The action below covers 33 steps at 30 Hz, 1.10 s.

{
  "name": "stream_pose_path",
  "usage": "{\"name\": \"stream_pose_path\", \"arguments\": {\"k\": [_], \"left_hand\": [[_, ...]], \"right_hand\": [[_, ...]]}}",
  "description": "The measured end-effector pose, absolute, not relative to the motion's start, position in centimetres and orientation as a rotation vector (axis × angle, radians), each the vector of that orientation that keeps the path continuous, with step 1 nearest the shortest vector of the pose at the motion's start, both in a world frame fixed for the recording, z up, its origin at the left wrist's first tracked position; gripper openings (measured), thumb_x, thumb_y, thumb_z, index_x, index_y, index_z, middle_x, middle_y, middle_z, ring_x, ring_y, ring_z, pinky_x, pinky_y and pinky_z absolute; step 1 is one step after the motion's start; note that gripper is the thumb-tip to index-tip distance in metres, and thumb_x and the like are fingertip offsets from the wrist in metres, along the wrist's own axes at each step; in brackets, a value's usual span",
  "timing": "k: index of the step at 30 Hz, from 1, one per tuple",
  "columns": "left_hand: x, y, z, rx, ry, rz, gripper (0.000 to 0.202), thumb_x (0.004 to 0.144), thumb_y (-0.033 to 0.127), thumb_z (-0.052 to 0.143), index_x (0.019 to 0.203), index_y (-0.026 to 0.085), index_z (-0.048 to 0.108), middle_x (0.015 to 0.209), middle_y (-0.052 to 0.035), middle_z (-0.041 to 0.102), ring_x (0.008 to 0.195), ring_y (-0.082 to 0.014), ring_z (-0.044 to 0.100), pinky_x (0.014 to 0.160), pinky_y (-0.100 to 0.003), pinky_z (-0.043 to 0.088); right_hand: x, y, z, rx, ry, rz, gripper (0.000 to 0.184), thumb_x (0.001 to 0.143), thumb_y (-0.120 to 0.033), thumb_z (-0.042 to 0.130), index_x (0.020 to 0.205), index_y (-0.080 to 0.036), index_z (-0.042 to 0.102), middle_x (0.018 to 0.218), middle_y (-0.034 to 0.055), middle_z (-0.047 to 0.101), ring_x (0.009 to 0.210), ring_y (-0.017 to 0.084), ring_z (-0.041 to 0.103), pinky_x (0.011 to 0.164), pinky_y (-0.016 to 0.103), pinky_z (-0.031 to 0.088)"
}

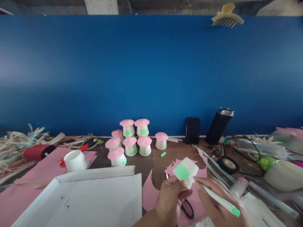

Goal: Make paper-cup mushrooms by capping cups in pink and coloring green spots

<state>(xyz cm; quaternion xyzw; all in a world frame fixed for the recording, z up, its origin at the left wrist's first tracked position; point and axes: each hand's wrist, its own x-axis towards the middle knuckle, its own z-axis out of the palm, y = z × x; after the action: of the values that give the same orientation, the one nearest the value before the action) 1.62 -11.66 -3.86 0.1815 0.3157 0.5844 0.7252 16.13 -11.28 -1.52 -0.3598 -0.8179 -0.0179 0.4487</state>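
Observation:
My left hand (170, 197) pinches a small piece of white paper (193, 166) at its lower edge. A bright green patch covers the paper's left part. My right hand (216, 201) grips a white marker (216, 198) with a green end, its tip at the paper beside the green area. A loose green marker cap (163, 154) lies on the table. Behind it stand several paper cups with pink paper tops, such as the single one (161, 141); most of the others bear green patches. Pink paper scraps (150, 194) and a dark scissors handle (188, 209) lie under my hands.
A white box lid (101, 195) and a white cup (76, 160) are on the left, with pink sheets (47, 164). A phone (192, 130) and a black flask (219, 126) stand against the blue panel (146, 69). Cables, a bottle (260, 148) and a large cup (285, 175) crowd the right.

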Motion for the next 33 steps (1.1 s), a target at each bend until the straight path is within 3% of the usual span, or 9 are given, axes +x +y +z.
{"name": "stream_pose_path", "arguments": {"k": [10, 22, 33], "left_hand": [[1.65, -11.63, -3.96, 0.433, 0.707, 1.281, 0.023, 0.063, 0.025, 0.077, 0.081, 0.011, 0.074, 0.082, -0.0081, 0.068, 0.076, -0.0142, 0.056, 0.076, -0.026, 0.046], [1.67, -11.63, -4.06, 0.548, 0.699, 1.289, 0.024, 0.071, 0.025, 0.07, 0.09, 0.011, 0.074, 0.096, -0.0114, 0.07, 0.093, -0.0209, 0.058, 0.086, -0.032, 0.044], [1.73, -11.68, -4.07, 0.519, 0.717, 1.295, 0.021, 0.07, 0.025, 0.07, 0.087, 0.013, 0.074, 0.094, -0.0096, 0.069, 0.089, -0.0183, 0.058, 0.084, -0.029, 0.044]], "right_hand": [[16.27, -11.39, -1.83, -0.911, -2.006, 0.013, 0.014, 0.084, -0.021, 0.056, 0.095, -0.021, 0.064, 0.089, 0.0041, 0.07, 0.079, 0.016, 0.069, 0.07, 0.025, 0.055], [16.1, -11.27, -2.04, -0.915, -1.995, -0.005, 0.014, 0.084, -0.021, 0.058, 0.097, -0.02, 0.062, 0.09, 0.0042, 0.069, 0.082, 0.015, 0.068, 0.073, 0.024, 0.054], [16.17, -11.5, -2.13, -0.904, -1.972, 0.063, 0.017, 0.085, -0.017, 0.057, 0.102, -0.02, 0.06, 0.092, 0.004, 0.066, 0.085, 0.014, 0.064, 0.075, 0.024, 0.051]]}}
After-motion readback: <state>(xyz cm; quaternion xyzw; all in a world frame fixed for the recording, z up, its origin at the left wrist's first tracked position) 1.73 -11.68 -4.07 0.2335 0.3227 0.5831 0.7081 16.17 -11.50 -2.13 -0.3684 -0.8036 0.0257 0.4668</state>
